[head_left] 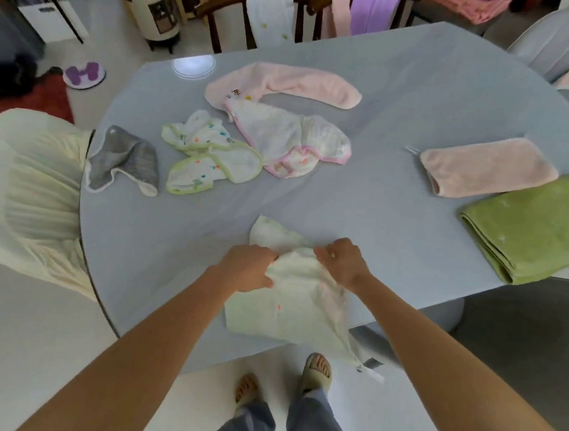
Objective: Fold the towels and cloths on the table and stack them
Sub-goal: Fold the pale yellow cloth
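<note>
A pale green-white cloth lies at the near edge of the grey-blue table, part of it hanging over the edge. My left hand grips its left upper part and my right hand pinches its top edge. Farther back lie a grey cloth, a white cloth with green trim, a white cloth with pink trim and a pink towel, all unfolded. At the right sit a folded pink towel and a folded green towel.
A cream chair stands at the table's left. Wooden chairs at the far side carry a white cloth and pink and purple towels. A grey chair is at the far right. My feet are under the near edge.
</note>
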`<state>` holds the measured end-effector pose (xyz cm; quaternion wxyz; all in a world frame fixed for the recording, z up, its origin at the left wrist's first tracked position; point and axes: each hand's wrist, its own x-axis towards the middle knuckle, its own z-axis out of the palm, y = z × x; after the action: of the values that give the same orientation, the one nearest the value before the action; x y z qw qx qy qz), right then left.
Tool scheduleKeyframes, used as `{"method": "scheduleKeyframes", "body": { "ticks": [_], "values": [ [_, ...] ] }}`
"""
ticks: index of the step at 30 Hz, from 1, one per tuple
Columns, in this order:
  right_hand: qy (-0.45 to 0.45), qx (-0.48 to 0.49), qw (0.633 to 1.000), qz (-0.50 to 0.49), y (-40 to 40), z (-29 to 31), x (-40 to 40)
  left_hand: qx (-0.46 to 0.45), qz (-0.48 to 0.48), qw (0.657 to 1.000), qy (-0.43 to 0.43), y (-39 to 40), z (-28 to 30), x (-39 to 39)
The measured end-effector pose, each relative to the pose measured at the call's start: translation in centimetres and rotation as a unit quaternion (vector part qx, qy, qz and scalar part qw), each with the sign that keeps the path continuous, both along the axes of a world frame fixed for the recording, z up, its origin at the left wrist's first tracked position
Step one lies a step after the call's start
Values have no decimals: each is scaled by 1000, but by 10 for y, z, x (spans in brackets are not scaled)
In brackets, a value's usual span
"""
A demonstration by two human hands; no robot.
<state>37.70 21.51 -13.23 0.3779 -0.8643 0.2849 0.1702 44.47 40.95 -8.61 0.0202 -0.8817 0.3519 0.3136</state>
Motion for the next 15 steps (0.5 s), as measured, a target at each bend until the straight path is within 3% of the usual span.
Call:
{"method": "scheduleKeyframes", "body": {
  "ticks": [3,7,10,15],
  "values": [
    [23,1,999,40,10,-13,15,19,7,1000,-8,3,-10,-10],
    [-3,-44,985,164,6,-8,25,33,3,999,-18,-3,-10,-12],
    [-64,-103,983,139,-25,6,23,-1,-35,995,-93,-18,4,1],
    [-64,-230,971,10,-89,28,11,-90,-177,956,-214,-65,39,23]
  ]
}}
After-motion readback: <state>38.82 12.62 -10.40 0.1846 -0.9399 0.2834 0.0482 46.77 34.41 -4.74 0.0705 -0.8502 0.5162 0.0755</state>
